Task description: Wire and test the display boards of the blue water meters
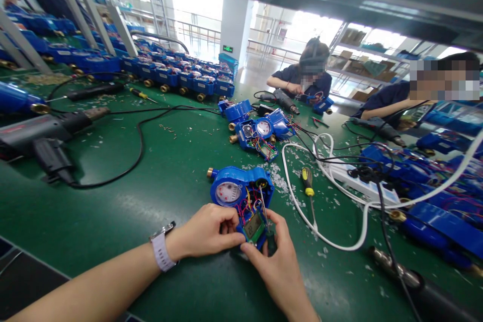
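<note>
A blue water meter (241, 176) with a round dial and a brass fitting lies in front of me, its electronics housing uncovered. Coloured wires run from it to a small green circuit board (253, 226) with a grey display. My left hand (209, 229), fingers curled, pinches the board's lower left edge with the thumb. In my right hand (277, 256) is a screwdriver (270, 242), its dark handle partly hidden in the palm and its thin shaft pointing away over the housing. The right thumb rests near the board's lower edge.
Heat guns (49, 131) lie left and lower right. A yellow-black screwdriver (308, 183), white cable (289, 181) and power strip (362, 181) are on the right. More opened meters (252, 131) stand ahead, rows of them behind left. Two co-workers (313, 68) sit opposite. Plastic scraps litter the bench.
</note>
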A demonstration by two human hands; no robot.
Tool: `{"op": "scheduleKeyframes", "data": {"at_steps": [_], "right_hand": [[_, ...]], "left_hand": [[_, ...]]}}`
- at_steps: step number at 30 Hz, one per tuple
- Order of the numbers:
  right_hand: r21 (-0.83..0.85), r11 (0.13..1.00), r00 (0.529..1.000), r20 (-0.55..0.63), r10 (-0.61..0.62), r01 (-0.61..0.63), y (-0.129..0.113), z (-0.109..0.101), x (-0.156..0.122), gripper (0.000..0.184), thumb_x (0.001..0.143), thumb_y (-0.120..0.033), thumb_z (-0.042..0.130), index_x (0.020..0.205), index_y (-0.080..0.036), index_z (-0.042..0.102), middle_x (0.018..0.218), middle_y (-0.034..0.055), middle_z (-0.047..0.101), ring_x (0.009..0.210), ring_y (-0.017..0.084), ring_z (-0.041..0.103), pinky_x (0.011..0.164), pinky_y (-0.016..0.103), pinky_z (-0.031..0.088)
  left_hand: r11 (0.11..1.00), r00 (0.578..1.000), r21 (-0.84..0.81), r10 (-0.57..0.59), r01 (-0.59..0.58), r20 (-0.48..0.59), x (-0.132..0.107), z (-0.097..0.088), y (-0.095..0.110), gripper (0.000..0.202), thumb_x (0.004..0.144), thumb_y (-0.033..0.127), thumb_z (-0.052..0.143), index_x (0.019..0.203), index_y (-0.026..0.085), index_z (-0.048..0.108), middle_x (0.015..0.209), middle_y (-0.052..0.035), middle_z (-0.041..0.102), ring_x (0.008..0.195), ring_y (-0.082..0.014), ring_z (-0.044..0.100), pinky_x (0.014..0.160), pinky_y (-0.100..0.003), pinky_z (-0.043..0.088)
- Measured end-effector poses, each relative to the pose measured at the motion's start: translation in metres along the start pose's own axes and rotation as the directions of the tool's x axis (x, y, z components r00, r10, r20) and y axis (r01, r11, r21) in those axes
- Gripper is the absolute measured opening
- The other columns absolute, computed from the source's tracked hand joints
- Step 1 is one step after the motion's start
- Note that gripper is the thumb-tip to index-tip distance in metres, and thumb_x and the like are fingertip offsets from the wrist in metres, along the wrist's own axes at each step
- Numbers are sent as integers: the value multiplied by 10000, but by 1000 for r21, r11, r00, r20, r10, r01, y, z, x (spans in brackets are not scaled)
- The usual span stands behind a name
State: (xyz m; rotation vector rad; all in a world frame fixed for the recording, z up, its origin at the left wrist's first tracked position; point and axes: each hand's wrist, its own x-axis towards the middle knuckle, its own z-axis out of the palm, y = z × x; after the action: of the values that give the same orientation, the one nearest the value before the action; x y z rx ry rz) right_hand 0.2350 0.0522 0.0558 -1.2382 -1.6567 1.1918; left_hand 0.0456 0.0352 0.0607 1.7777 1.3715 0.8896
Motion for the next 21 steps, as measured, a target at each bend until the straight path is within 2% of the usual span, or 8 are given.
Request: {"op": "scheduleKeyframes", "data": {"at_steps": [9,15,21], "right_hand": [[-52,997,998,21,-61,62,8,0,2,538,706,-254,722,1204,-244,518,1232,69,497,1034,241,575,689,288,560],[-74,995,997,24,-71,73,11,0,2,535,718,-243,713,1209,-242,501,1234,71,487,1047,245,567,741,308,561],[-130,988,994,82,-79,89,13,-2,2,558,734,-236,696,1247,-246,475,1291,76,450,1114,252,534,790,321,549]], "left_hand": [[999,999,1,-37,37,29,1,1,0,185,807,299,620,712,156,549,590,42,516,541,-93,455,517,-177,331],[998,998,-48,-44,46,45,2,-2,1,223,858,312,537,703,153,558,582,28,543,539,-100,485,528,-186,346],[998,998,-46,-47,50,46,3,-3,1,257,876,306,489,687,148,567,578,15,554,535,-107,492,525,-191,350]]}}
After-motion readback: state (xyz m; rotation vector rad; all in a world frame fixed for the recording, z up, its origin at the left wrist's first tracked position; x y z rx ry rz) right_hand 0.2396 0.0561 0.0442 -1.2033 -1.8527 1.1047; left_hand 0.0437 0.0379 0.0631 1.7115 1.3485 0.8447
